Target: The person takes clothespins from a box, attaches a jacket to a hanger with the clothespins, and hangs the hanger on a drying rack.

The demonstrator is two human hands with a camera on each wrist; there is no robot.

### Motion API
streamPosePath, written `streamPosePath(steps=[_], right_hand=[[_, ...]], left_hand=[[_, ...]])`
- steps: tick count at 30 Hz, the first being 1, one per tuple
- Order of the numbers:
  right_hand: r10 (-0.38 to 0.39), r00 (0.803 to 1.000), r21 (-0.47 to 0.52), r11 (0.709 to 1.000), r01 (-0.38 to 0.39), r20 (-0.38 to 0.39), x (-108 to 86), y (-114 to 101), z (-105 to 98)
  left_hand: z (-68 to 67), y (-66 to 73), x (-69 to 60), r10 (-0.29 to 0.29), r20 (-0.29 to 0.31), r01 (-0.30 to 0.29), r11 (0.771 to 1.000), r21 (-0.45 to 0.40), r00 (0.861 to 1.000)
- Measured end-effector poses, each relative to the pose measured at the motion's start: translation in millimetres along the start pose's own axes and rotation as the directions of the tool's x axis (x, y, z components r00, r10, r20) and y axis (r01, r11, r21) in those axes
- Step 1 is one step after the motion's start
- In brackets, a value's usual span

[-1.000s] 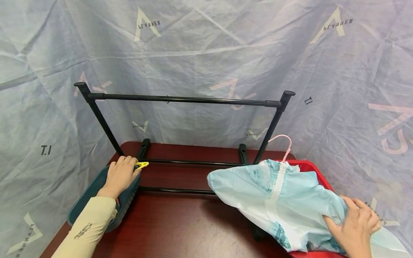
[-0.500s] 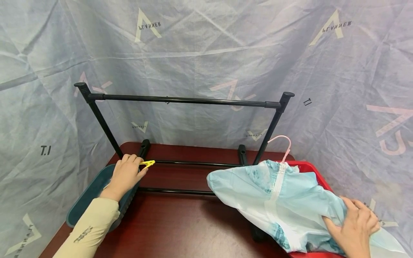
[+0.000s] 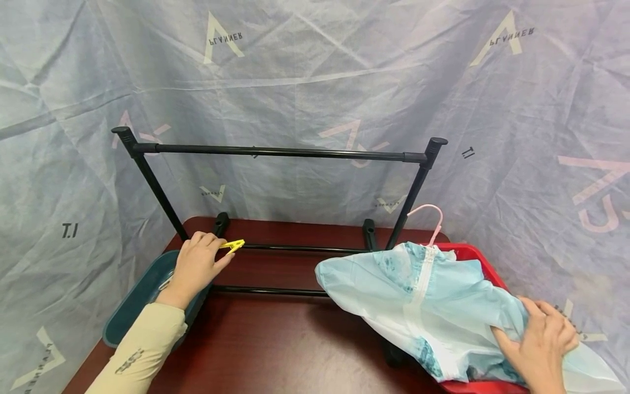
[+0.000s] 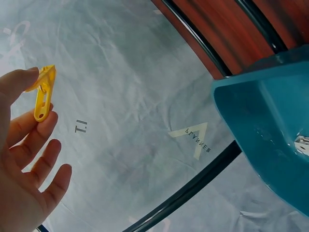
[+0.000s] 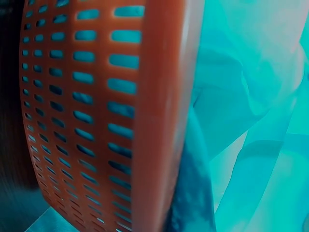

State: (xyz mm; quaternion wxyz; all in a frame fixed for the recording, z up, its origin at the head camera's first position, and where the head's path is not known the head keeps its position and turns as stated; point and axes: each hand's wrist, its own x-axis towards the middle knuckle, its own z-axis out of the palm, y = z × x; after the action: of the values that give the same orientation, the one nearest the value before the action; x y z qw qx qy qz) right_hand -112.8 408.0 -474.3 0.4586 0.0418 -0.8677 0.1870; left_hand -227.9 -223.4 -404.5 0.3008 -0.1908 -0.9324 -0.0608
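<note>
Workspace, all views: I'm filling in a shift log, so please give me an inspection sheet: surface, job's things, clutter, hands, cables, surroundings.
Surface: dark reddish table, black rack standing on it.
Job's things: yellow clip; pale blue garment with a pink hanger hook at its collar, lying over a red basket; teal tray holding a small metallic piece.
Clutter: nothing seen.
Hands: left hand pinches the clip near the tray; right hand rests on the garment, but whether it grips the cloth is unclear.
Cables: nothing seen.
Surroundings: creased, printed grey-blue sheeting behind and beside the table.
</note>
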Motion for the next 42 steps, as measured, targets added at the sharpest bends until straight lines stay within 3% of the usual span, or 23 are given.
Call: streamPosePath(steps=[8,15,22,29,36,42], right_hand=[[-0.014,1.000,-0.002,1.000,0.014,-0.024,-1.3,1,3],[0.020,1.000,-0.004,1.000,-0.020,0.020,0.0,-2,-1],[-0.027,0.999,-0.005,1.000,0.027,-0.044,-0.4,1,3],[0.021,1.000,-0.004,1.000,-0.021,0.002,-0.4,1,0],[-0.018,1.000,-0.012,1.000,0.018,-0.024,1.1,2,1],[0.036,0.999,-0.004,0.999,-0.036,0.026,1.4,1,-1]], left_hand=[[1.2,4.0,2.7,0.073,-0.061,-0.073,0.997,0.011,0.995],[-2.7,11.5,7.7,0.098,-0.050,-0.097,0.995,0.016,0.994],[-5.3,18.5,10.2,0.120,-0.050,-0.119,0.993,0.017,0.992],[-6.3,25.3,11.7,0.158,-0.065,-0.157,0.987,0.016,0.985],[-3.8,31.0,12.2,0.185,-0.070,-0.185,0.983,0.005,0.980],[-4.5,37.4,11.5,0.201,-0.054,-0.200,0.980,0.007,0.978]])
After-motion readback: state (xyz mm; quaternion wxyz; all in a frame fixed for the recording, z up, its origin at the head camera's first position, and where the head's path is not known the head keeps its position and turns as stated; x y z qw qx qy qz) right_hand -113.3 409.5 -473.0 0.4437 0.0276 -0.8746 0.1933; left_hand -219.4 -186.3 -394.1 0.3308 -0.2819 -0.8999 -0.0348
